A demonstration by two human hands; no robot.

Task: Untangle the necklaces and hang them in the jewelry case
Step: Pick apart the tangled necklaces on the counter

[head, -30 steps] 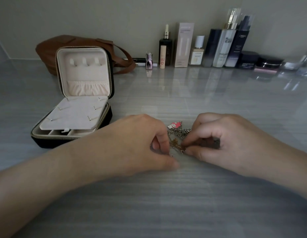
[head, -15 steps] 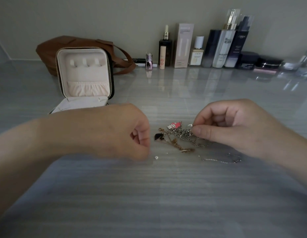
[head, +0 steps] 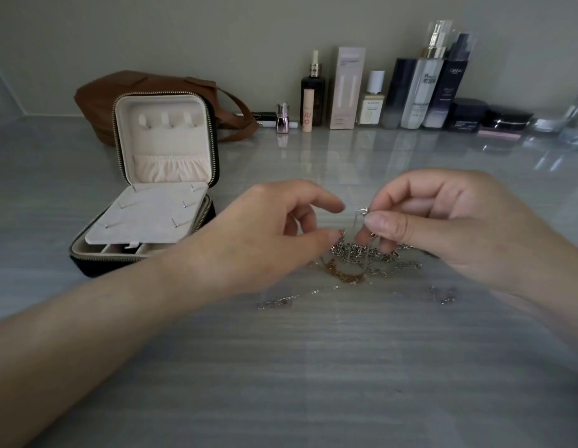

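Jewelry case (head: 158, 202) open on the grey table (head: 281, 383), lid upright, pale hook panel tilted over the tray below. Just right of the case, both hands at the tangle of necklaces (head: 371, 253) lying on the table. Left hand (head: 265, 240) nearest the case, fingers loosely curved, thumb tip touching the case-side end of the silver heap, forefinger stretched out above and clear of it; impossible to tell whether a hidden finger nips a link against the thumb. Right hand (head: 442, 227) farther from the case, thumb and forefinger pinching a small silver clasp lifted above the heap, thin strands hanging from it down into the links, other fingers curled in. Gold chain (head: 345, 276) at the near edge of the heap, partly under the silver. Thin silver chain (head: 281, 300) trailing along the table, right of the case's front corner and nearer the camera. Small blurred bit of chain (head: 442, 295) below the right hand, farthest from the case. Close behind the case, brown bag (head: 119, 98); right of the case along the wall, row of cosmetic bottles and jars (head: 410, 98).
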